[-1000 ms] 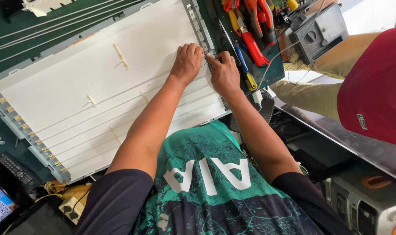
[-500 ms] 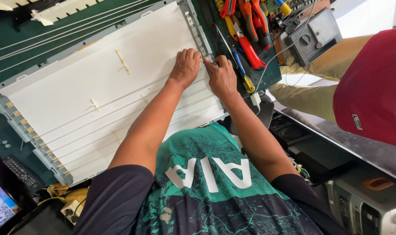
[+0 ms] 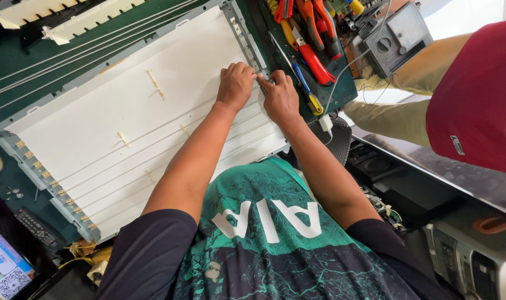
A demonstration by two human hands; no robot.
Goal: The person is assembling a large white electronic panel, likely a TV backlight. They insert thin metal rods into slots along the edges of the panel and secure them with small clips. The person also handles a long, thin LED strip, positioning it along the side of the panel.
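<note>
Hands unmoved since before | left hand [image 3: 236, 84] grip: curled fingertips on white panel [image 3: 125, 111] edge | right hand [image 3: 279, 98] grip: same, pinching unclear

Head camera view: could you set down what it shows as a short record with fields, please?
Left hand: fingers down on the right edge of the white panel
Right hand: beside the left, at the same edge by the metal frame
Panel: large, flat, on a green mat
Tools: red-handled pliers and a screwdriver right of the panel
Nearby: another person in a red shirt; a remote control at lower left
</note>
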